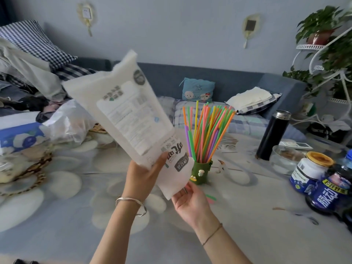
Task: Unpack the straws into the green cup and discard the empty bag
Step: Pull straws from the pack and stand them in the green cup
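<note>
A long white plastic bag (122, 109) with printed labels is held upside down above the table, tilted up to the left. My left hand (144, 176) grips its lower part, thumb on the front. My right hand (190, 201) touches the bag's bottom corner from below, fingers spread. Just behind the bag stands the small green cup (202, 171), full of many coloured straws (207, 130) that fan upward. A couple of loose straws (210, 198) lie on the table by my right hand.
A black thermos (272, 134), a glass bowl (283, 159) and blue jars (312, 172) stand at the right. A white plastic bag (70, 121) and a tissue pack (21, 136) lie at the left. A sofa with cushions runs behind the table.
</note>
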Available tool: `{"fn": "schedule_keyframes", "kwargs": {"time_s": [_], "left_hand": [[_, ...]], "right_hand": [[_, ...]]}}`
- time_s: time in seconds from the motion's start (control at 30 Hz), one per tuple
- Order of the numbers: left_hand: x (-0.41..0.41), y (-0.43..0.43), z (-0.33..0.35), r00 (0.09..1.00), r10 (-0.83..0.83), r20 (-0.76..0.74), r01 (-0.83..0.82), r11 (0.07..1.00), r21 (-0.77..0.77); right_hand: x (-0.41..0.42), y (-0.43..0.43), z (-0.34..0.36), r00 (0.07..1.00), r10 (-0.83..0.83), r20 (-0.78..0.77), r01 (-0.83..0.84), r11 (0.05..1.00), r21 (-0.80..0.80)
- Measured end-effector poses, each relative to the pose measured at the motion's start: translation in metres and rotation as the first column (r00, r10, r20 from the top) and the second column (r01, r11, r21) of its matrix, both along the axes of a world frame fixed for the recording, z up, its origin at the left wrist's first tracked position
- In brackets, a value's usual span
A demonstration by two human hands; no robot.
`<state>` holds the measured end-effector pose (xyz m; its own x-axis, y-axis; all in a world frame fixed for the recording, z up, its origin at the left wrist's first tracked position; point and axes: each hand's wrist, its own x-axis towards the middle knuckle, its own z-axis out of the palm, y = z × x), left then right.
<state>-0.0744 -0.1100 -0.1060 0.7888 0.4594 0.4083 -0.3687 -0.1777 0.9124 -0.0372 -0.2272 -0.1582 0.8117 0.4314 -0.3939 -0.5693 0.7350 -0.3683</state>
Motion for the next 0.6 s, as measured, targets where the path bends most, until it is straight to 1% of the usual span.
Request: {"fn": "schedule_keyframes", "kwargs": {"time_s": [0.03,0.07,0.13,0.2,0.27,0.3,0.37,0.5,0.53,0.6], "left_hand": [[0.0,0.001,0.001,1.0,0.02,0.01,-0.02,0.999,-0.029],[0.0,0.003,0.0,0.998,0.052,0.017,-0.051,0.995,-0.09],[0.002,0.007,-0.002,0.99,0.138,-0.009,-0.135,0.955,-0.265],[0.007,0.013,-0.008,0.978,0.182,-0.103,-0.21,0.862,-0.462],[0.012,0.019,-0.015,0.972,0.154,-0.178,-0.233,0.728,-0.645],[0.014,0.02,-0.018,0.97,0.133,-0.203,-0.239,0.672,-0.701],[0.02,0.02,-0.024,0.964,0.093,-0.248,-0.252,0.61,-0.752],[0.027,0.021,-0.032,0.961,0.056,-0.271,-0.253,0.571,-0.781],[0.028,0.021,-0.033,0.961,0.055,-0.272,-0.255,0.565,-0.785],[0.029,0.022,-0.036,0.962,0.049,-0.267,-0.249,0.553,-0.795]], "right_hand": [[0.001,0.0,0.001,0.999,0.003,0.035,-0.002,0.999,-0.033],[0.002,0.0,0.003,0.997,0.004,0.075,0.002,0.996,-0.093],[0.007,-0.001,0.005,0.985,-0.04,0.168,0.083,0.963,-0.257],[0.014,-0.007,0.011,0.947,-0.111,0.303,0.231,0.888,-0.397],[0.022,-0.017,0.022,0.873,-0.158,0.461,0.386,0.801,-0.458],[0.025,-0.024,0.029,0.827,-0.165,0.537,0.458,0.752,-0.475],[0.032,-0.036,0.044,0.738,-0.17,0.653,0.577,0.662,-0.479],[0.051,-0.061,0.076,0.592,-0.201,0.781,0.722,0.562,-0.403],[0.057,-0.067,0.083,0.544,-0.185,0.819,0.767,0.506,-0.395],[0.069,-0.077,0.098,0.449,-0.073,0.89,0.856,0.322,-0.405]]}}
